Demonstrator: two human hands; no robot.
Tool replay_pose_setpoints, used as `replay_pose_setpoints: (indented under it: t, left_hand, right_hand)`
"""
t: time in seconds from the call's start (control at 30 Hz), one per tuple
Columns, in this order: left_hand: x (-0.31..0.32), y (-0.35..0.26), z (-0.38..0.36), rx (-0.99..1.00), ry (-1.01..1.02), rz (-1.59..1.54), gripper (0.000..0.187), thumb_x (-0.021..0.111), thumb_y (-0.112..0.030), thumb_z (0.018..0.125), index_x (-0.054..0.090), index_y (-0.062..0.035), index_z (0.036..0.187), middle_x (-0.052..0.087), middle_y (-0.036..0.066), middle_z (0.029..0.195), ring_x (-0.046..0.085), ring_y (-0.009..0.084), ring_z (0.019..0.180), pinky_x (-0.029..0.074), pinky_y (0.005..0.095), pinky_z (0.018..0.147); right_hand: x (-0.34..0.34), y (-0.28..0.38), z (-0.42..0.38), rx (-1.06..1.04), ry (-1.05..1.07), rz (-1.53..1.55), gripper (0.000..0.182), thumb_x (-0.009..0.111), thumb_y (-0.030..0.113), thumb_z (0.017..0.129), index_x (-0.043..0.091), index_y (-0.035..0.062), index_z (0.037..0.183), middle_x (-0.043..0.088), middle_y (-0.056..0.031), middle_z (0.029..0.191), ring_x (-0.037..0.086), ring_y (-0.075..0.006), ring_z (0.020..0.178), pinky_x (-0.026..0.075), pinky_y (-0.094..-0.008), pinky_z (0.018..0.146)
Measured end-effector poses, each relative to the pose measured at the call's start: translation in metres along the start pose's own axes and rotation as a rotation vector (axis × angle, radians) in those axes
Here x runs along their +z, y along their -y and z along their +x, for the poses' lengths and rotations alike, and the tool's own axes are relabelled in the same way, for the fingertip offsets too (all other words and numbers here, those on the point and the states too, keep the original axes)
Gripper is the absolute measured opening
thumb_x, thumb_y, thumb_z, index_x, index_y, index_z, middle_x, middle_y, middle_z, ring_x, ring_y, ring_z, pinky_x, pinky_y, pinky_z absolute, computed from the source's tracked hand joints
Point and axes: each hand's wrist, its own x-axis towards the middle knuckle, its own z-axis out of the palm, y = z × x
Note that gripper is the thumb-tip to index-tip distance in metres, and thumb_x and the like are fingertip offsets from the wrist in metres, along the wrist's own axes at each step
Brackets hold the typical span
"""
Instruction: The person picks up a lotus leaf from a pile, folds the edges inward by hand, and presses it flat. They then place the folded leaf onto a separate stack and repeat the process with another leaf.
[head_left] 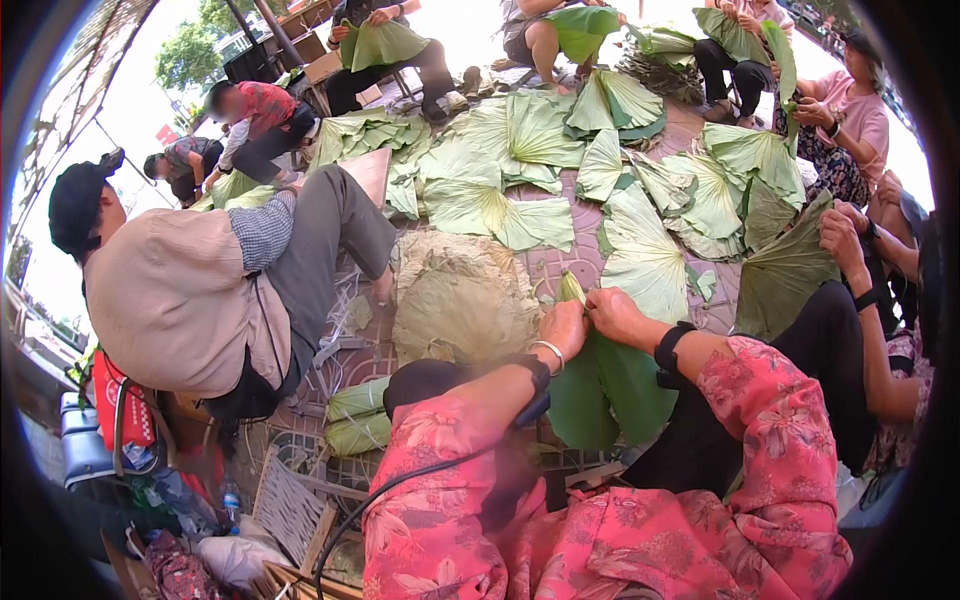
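A large green leaf (600, 395) hangs folded between my knees, its pale tip pointing up. At its upper edge my left hand (564, 328), with a white bracelet at the wrist, is closed in a pinch on the leaf. Close beside it, nearly touching, my right hand (614, 312) also has its fingers pressed together on the leaf's top edge. Just beyond my hands lie a stack of dry brownish leaves (462, 300) and a pale green leaf (645, 255) on the paving.
Many flat leaves (540, 130) cover the ground ahead. A seated person (190, 290) is close on the left; another person's hands (845, 235) hold a leaf at the right. Rolled leaf bundles (358, 415) and a woven stool (290, 495) stand at lower left.
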Motion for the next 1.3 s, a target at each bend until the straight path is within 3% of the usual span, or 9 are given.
replay_pose_setpoints:
  t: [0.4, 0.6, 0.7, 0.8, 1.2, 1.3]
  left_hand:
    - [-0.007, 0.006, 0.007, -0.004, -0.103, -0.074, 0.011, 0.053, -0.013, 0.075, 0.057, -0.0039, 0.078, 0.058, 0.022, 0.072, 0.057, 0.0402, 0.073, 0.045, 0.0475, 0.063]
    - [-0.011, -0.002, 0.003, -0.061, -0.085, -0.010, 0.014, 0.053, -0.014, 0.076, 0.054, -0.0038, 0.086, 0.059, 0.023, 0.077, 0.056, 0.0407, 0.077, 0.044, 0.0477, 0.065]
    - [-0.007, 0.004, 0.008, -0.022, -0.116, -0.049, 0.014, 0.053, -0.014, 0.076, 0.052, -0.0044, 0.086, 0.059, 0.023, 0.079, 0.056, 0.0408, 0.078, 0.044, 0.0477, 0.066]
    - [-0.003, 0.011, 0.015, -0.118, -0.141, -0.035, 0.013, 0.052, -0.014, 0.077, 0.052, -0.0050, 0.086, 0.059, 0.022, 0.077, 0.056, 0.0406, 0.078, 0.044, 0.0473, 0.066]
    - [0.001, 0.029, 0.026, 0.038, -0.247, -0.073, 0.022, 0.052, -0.014, 0.077, 0.052, -0.0047, 0.097, 0.058, 0.022, 0.081, 0.056, 0.0398, 0.079, 0.044, 0.0472, 0.068]
    - [-0.007, 0.022, 0.024, -0.037, -0.174, -0.066, 0.021, 0.051, -0.014, 0.078, 0.053, -0.0048, 0.097, 0.058, 0.023, 0.085, 0.055, 0.0395, 0.083, 0.043, 0.0473, 0.069]
  right_hand:
    - [0.000, 0.000, -0.001, -0.044, -0.124, 0.134, 0.012, 0.051, 0.008, 0.069, 0.059, -0.0010, 0.071, 0.058, -0.0254, 0.072, 0.057, -0.0415, 0.072, 0.046, -0.0452, 0.064]
    - [-0.001, 0.003, -0.003, -0.011, -0.011, 0.111, 0.014, 0.049, 0.009, 0.069, 0.060, -0.0003, 0.073, 0.058, -0.0259, 0.073, 0.057, -0.0418, 0.074, 0.046, -0.0457, 0.067]
    - [-0.001, 0.006, -0.005, -0.029, -0.035, 0.128, 0.015, 0.048, 0.009, 0.069, 0.060, -0.0002, 0.074, 0.058, -0.0258, 0.073, 0.057, -0.0417, 0.075, 0.046, -0.0461, 0.068]
    - [-0.002, 0.008, -0.004, -0.033, -0.048, 0.147, 0.015, 0.048, 0.008, 0.069, 0.059, -0.0003, 0.074, 0.058, -0.0257, 0.072, 0.057, -0.0420, 0.074, 0.046, -0.0463, 0.068]
    - [-0.008, 0.017, -0.012, -0.103, -0.042, 0.184, 0.014, 0.049, 0.009, 0.068, 0.058, -0.0004, 0.073, 0.056, -0.0243, 0.070, 0.056, -0.0406, 0.070, 0.045, -0.0450, 0.064]
    - [-0.007, 0.016, -0.012, -0.165, -0.014, 0.215, 0.014, 0.049, 0.009, 0.068, 0.058, -0.0005, 0.073, 0.056, -0.0239, 0.069, 0.056, -0.0404, 0.068, 0.045, -0.0449, 0.062]
